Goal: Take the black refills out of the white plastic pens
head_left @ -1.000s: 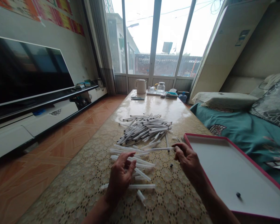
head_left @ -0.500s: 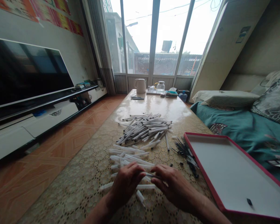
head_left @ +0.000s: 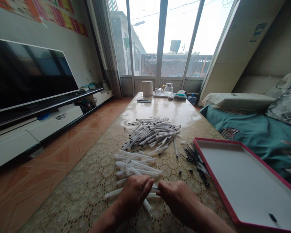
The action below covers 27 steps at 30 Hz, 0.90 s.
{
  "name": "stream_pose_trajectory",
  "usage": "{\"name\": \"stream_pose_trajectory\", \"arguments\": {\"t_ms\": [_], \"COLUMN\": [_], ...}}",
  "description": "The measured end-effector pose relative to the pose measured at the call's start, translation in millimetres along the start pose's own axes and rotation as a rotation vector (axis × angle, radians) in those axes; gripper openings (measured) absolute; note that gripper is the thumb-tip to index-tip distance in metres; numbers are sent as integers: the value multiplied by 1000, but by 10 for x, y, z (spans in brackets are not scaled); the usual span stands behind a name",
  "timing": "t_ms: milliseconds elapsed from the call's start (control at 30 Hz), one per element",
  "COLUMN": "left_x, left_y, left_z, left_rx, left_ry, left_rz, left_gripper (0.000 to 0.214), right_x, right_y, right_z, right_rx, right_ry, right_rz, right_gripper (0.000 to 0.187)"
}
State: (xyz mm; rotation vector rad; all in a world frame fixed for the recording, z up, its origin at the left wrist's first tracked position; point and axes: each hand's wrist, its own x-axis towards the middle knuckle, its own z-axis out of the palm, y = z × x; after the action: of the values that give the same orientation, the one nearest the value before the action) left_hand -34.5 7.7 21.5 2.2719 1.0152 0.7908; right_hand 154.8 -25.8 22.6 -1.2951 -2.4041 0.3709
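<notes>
My left hand [head_left: 135, 192] and my right hand [head_left: 178, 195] are both closed on a slim pen [head_left: 155, 187], which spans the short gap between them. Most of it is hidden by my fingers. Clear white pen barrels [head_left: 140, 166] lie loosely just beyond and partly under my left hand. Farther back is a large heap of pens [head_left: 151, 132] with dark tips. To the right, a bunch of black-ended refills [head_left: 196, 158] rests against the box lid. Small black caps [head_left: 180, 172] sit beyond my right hand.
A shallow red-edged box lid [head_left: 244, 181] fills the right of the patterned tabletop [head_left: 70, 197], with a small black piece [head_left: 273, 217] in it. At the table's far end stand a cream jug [head_left: 147, 88] and a glass pitcher [head_left: 168, 89]. A bed [head_left: 247, 126] borders the right side.
My fingers have closed tighter around the pen, and both hands have turned inward with thumbs on top. The view has shifted slightly, while the heaps have stayed in place.
</notes>
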Motion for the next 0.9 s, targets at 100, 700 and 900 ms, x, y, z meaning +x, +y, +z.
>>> {"name": "stream_pose_trajectory", "arguments": {"t_ms": [100, 700, 900], "left_x": [28, -6, 62], "left_y": [36, -105, -181], "left_z": [-3, -151, -299], "left_rx": [-92, -422, -255], "left_ry": [-30, 87, 387], "left_rz": [-73, -345, -384], "left_gripper": [37, 46, 39], "right_x": [8, -82, -252], "right_y": [9, 341, 532], "right_z": [13, -25, -113], "right_rx": [-215, -164, -75], "right_ry": [13, 25, 195], "right_rz": [-81, -22, 152], "right_gripper": [20, 19, 27]}}
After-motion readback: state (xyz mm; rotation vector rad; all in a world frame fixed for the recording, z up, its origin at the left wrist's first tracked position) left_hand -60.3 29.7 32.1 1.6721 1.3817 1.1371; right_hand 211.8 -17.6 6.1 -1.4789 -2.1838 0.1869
